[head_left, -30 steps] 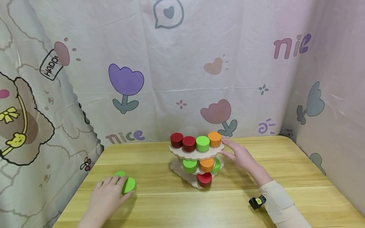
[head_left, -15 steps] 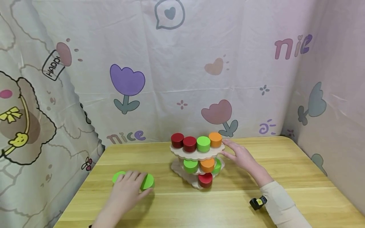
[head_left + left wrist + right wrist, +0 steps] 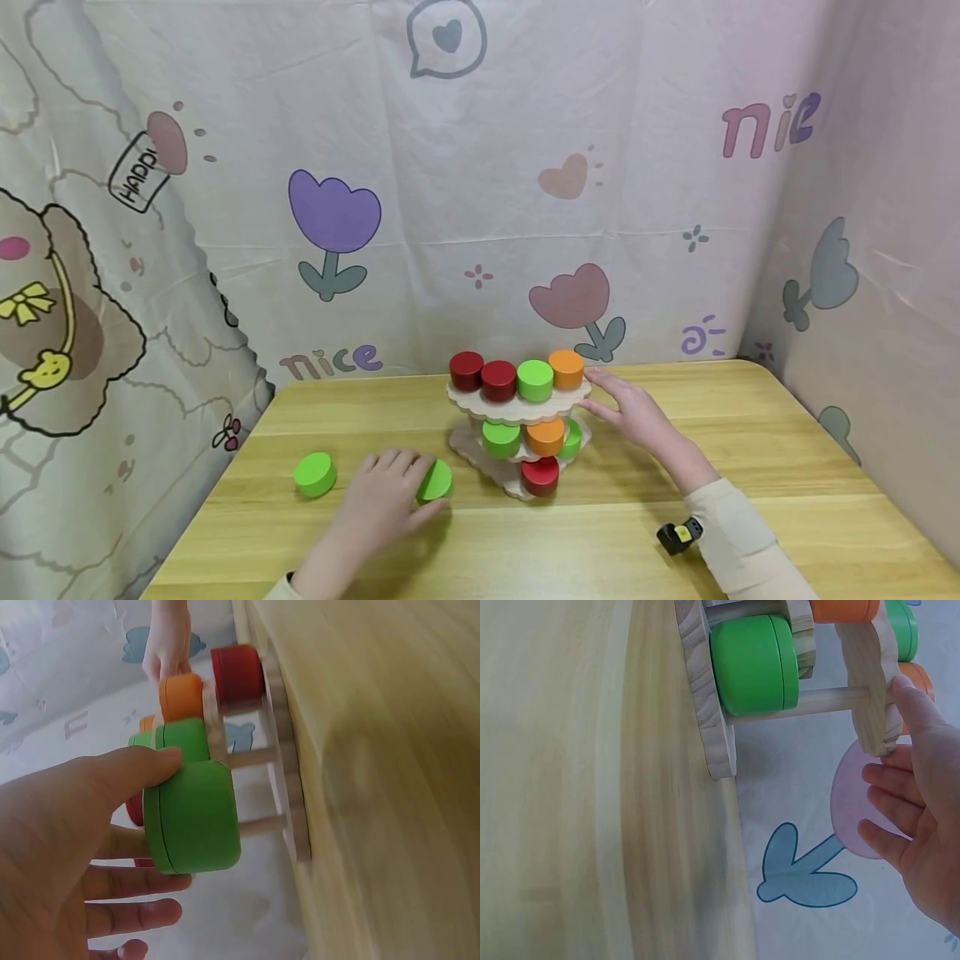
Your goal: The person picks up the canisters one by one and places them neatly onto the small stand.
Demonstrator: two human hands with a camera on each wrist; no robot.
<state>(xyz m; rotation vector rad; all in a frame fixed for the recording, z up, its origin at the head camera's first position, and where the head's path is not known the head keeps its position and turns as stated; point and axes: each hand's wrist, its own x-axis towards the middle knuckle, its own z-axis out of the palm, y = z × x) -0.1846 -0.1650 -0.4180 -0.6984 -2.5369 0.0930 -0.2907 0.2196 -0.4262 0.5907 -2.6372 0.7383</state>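
My left hand (image 3: pixel 386 496) holds a green round block (image 3: pixel 199 817) between thumb and fingers, close over the table and left of a three-tiered wooden stand (image 3: pixel 517 408). My right hand (image 3: pixel 633 417) grips the right edge of the stand's top tier, thumb and index finger set against the scalloped rim. On that tier stand two dark red blocks (image 3: pixel 482 377), a green block (image 3: pixel 535 381) and an orange block (image 3: pixel 566 369). The middle level bears another orange block (image 3: pixel 545 436) with green ones beside it. Low at the front sits a red block (image 3: pixel 540 476).
Another green block (image 3: pixel 315 475) lies on the wooden table (image 3: pixel 600 550) at the left. A small black device (image 3: pixel 678 535) is attached at the right sleeve. A printed curtain (image 3: pixel 450 208) hangs behind the table and along both sides.
My left hand has moved right with the green block toward the stand, leaving the other green block fully in sight behind it. The right hand stays at the top tier.
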